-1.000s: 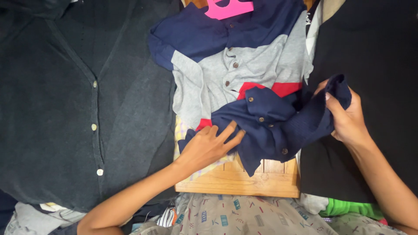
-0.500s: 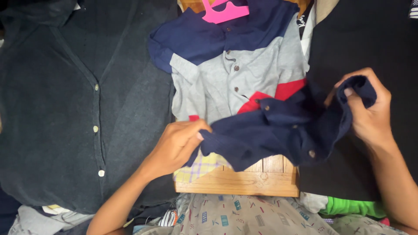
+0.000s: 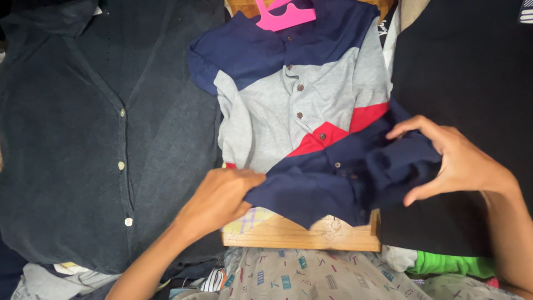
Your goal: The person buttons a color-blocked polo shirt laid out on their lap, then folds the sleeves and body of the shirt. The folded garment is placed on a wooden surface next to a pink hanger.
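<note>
Fabric fills both my hands: my left hand [image 3: 219,197] is closed on the left edge of the navy hem [image 3: 311,191] of a colour-block polo shirt [image 3: 300,105], and my right hand [image 3: 458,164] is curled around the bunched right end of that same hem, thumb below and fingers over the top. The hem runs between the two hands with its long axis from nine o'clock to three o'clock, rising a little toward three. The rest of the shirt lies away from me toward twelve o'clock, so both hands sit at its six o'clock end, about equally near. The shirt is navy across the shoulders, grey through the chest with a red wedge, then navy again at the bottom, with a row of small brown buttons down the placket. A pink hanger [image 3: 283,14] sits at its collar, at twelve o'clock. The shirt rests on a wooden board [image 3: 302,236] whose front edge shows just under the hem. A dark grey buttoned cardigan [image 3: 100,139] lies at nine o'clock, a black garment [image 3: 466,61] at three, and a patterned grey cloth [image 3: 311,275] at six.
</note>
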